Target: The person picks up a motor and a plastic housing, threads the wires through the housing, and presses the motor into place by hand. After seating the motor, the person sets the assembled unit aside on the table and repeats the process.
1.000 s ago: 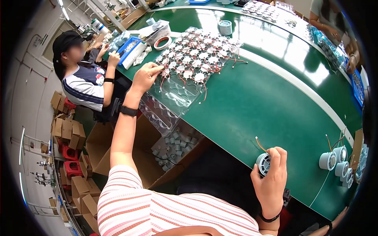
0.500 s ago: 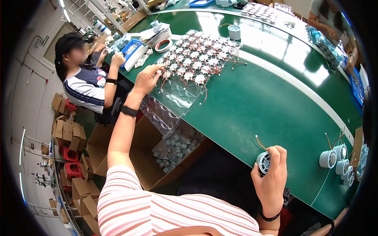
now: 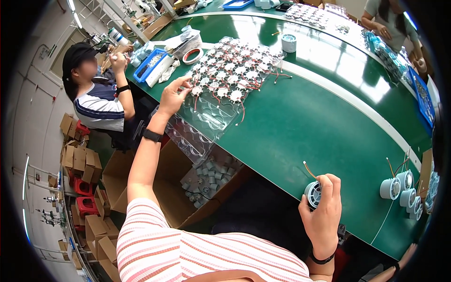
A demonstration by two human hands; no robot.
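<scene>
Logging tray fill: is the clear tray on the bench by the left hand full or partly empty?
Partly empty: the clear tray is bare at its near end; white parts cover most of the rest.

gripping a pale-blue spoked housing (image 3: 310, 193) in the right hand (image 3: 325, 214) at the green table's (image 3: 282, 136) near edge, with its orange-brown wire (image 3: 308, 169) upright. holding the left hand (image 3: 172, 97), with bent fingers, at a corner of the clear plastic tray (image 3: 206, 114) bearing white circuit boards (image 3: 235, 96); grasp unclear. nearby, left to right: seated beside a blue bin (image 3: 143, 74), a co-worker (image 3: 96, 101); farther right, similar housings (image 3: 389, 189).
</scene>
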